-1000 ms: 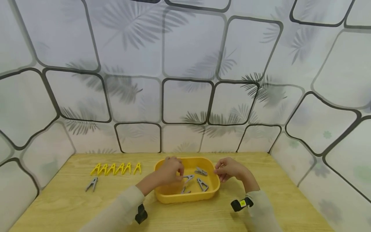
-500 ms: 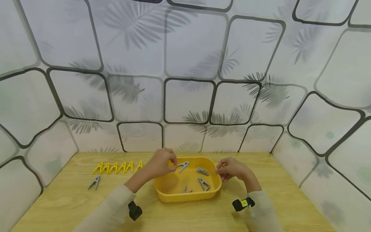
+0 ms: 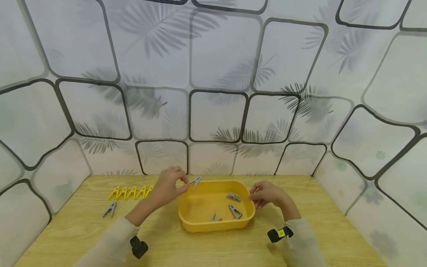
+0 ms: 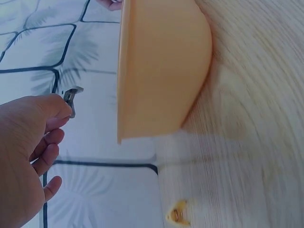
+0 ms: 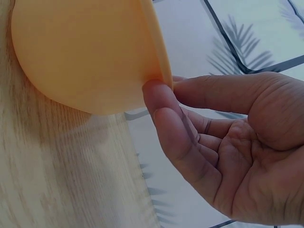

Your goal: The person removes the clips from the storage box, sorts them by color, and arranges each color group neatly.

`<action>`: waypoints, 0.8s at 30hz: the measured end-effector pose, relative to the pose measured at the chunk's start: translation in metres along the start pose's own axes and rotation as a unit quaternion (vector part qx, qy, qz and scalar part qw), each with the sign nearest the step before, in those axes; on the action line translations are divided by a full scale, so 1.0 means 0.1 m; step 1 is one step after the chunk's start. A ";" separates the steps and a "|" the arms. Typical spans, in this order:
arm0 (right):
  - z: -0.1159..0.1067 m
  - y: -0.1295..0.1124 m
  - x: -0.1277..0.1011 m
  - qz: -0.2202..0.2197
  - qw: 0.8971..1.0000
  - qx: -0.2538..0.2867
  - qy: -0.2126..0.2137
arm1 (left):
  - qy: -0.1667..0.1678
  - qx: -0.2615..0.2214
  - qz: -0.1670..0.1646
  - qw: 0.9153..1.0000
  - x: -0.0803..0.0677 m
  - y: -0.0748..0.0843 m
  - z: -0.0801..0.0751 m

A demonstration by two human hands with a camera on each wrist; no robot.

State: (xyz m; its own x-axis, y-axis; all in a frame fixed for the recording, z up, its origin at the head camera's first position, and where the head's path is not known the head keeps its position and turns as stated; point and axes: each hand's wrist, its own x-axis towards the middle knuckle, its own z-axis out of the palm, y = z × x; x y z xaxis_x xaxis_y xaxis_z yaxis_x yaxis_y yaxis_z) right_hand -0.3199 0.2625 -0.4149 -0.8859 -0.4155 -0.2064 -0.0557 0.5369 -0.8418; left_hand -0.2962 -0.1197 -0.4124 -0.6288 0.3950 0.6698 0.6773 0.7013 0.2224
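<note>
My left hand [image 3: 171,184] pinches a grey clothespin [image 3: 195,181] between thumb and finger, above the far left rim of a yellow plastic basin [image 3: 217,227]. In the left wrist view the same clothespin [image 4: 70,100] sticks out past the fingertips, and the basin wall [image 4: 164,66] stands to its right. My right hand [image 3: 269,193] grips the basin's right rim; the right wrist view shows thumb and fingers pinching that rim [image 5: 159,42]. Inside the basin lie a grey clothespin [image 3: 233,196] at the right, another [image 3: 235,211] nearer the front, and one [image 3: 215,218] partly hidden by the front wall.
Several yellow clothespins [image 3: 133,192] stand in a row at the back left of the wooden table [image 3: 160,244]. A single grey clothespin [image 3: 109,209] sits in front of that row. Behind the table hangs a patterned curtain [image 3: 217,115].
My left hand has lifted a grey clothespin from inside the basin and moved left and up with it, now overlapping the row's right end. My right hand keeps its hold on the rim.
</note>
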 end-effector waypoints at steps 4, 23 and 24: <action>0.01 0.00 0.01 0.004 1.000 -0.001 0.001 | 0.027 0.013 0.004 1.000 -0.12 -0.15 -0.13; 0.00 -0.02 -0.01 0.006 1.000 -0.001 -0.002 | 0.006 0.080 -0.117 0.990 -0.83 -0.81 -0.89; 0.00 -0.02 -0.01 0.005 1.000 -0.002 -0.003 | 0.001 0.084 -0.122 0.989 -0.87 -0.82 -0.91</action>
State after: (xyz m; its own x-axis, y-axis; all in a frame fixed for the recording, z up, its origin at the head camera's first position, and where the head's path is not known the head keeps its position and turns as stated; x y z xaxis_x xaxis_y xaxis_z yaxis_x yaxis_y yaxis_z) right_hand -0.3185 0.2616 -0.4128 -0.8838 -0.4143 -0.2176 -0.0484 0.5434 -0.8381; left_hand -0.2628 -0.2657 -0.4243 -0.7646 0.2000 0.6127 0.4318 0.8646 0.2567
